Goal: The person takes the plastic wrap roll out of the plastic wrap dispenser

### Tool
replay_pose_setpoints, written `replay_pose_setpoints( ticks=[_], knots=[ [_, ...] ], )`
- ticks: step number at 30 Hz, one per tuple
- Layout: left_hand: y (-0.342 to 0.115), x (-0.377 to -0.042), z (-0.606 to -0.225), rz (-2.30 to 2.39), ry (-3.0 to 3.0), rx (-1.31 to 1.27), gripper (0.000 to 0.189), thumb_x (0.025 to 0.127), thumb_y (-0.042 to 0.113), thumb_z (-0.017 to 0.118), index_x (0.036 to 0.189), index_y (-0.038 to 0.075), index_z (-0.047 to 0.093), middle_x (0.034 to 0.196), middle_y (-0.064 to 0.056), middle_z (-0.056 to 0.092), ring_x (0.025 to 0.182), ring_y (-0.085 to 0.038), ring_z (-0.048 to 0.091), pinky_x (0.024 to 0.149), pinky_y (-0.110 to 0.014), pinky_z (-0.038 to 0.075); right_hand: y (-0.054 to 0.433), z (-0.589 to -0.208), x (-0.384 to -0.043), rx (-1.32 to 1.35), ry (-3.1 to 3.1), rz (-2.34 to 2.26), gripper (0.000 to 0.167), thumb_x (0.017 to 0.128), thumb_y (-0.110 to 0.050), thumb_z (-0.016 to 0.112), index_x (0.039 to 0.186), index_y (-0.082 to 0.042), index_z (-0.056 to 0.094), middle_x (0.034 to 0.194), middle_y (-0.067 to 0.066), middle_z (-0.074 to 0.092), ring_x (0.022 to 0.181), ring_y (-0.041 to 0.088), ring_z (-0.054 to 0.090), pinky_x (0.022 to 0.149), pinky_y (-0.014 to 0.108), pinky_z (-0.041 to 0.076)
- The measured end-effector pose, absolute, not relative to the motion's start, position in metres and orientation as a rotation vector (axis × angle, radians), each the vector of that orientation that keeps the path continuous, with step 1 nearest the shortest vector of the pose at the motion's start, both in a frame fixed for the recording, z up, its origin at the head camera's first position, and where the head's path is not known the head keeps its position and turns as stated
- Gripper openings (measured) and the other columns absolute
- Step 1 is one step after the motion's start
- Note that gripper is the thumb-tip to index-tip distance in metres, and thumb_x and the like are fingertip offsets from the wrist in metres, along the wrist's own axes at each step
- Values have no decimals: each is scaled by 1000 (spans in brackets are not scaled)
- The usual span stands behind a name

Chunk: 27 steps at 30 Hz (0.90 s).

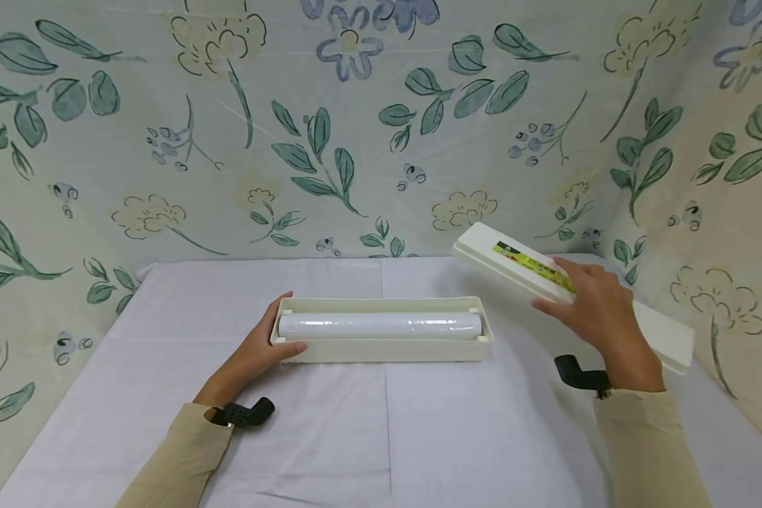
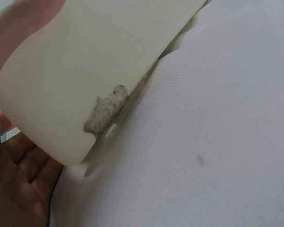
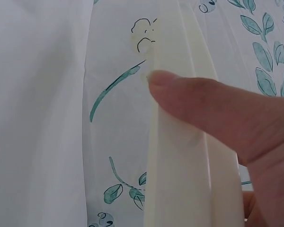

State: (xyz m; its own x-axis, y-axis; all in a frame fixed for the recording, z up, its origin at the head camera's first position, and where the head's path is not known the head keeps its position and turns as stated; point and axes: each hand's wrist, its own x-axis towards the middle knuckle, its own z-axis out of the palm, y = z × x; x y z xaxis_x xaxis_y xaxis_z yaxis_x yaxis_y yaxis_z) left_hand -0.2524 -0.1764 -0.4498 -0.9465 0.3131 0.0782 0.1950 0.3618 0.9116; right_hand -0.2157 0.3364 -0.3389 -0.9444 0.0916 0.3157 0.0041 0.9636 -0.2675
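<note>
A long cream plastic box (image 1: 387, 351) lies on the white cloth, its top uncovered. Inside it sits a roll of clear plastic wrap (image 1: 381, 325). My left hand (image 1: 265, 339) grips the box's left end, thumb on the front wall and fingers behind; the left wrist view shows a worn grey patch (image 2: 106, 111) low on that wall. Up at the right, my right hand (image 1: 600, 310) holds the box's lid (image 1: 663, 335) tilted in the air, with a yellow-green label (image 1: 533, 266) on its top. In the right wrist view the thumb (image 3: 189, 97) presses along the lid's side.
The white tablecloth (image 1: 330, 437) spreads under the box, creased down the middle. A floral cloth (image 1: 355, 141) hangs behind the table and along both sides. Black camera mounts (image 1: 248, 413) are strapped to both wrists.
</note>
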Motion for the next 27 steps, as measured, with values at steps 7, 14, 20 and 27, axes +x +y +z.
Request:
replay_pose_setpoints(
  ticks=[7,14,20,27],
  knots=[
    [-177,-252,-449,1650,2506,479,97,83,27,76,154,31,11,144,-10,37,123,-32,44,99,-53,38,342,-338,-216,-72,-2785,355,90,75,-36,81,150,-15,36,134,33,42,102,50,40,77,72,34],
    [-177,-253,-449,1653,2507,486,97,83,28,76,154,31,11,145,-9,37,124,-32,44,100,-54,38,347,-339,-217,-85,-2806,367,90,76,-38,81,150,-14,35,133,34,41,99,50,40,74,71,36],
    [-177,-254,-450,1652,2510,487,97,82,29,76,154,31,11,145,-9,37,123,-32,44,99,-54,38,349,-341,-218,-106,-2817,382,92,76,-39,80,151,-14,33,134,35,40,99,51,39,74,72,36],
    [-177,-253,-450,1644,2518,470,97,82,29,77,154,31,11,145,-9,37,125,-32,43,100,-55,37,355,-347,-221,-132,-2839,405,93,76,-42,80,151,-15,32,135,36,38,103,53,37,78,71,31]
  ],
)
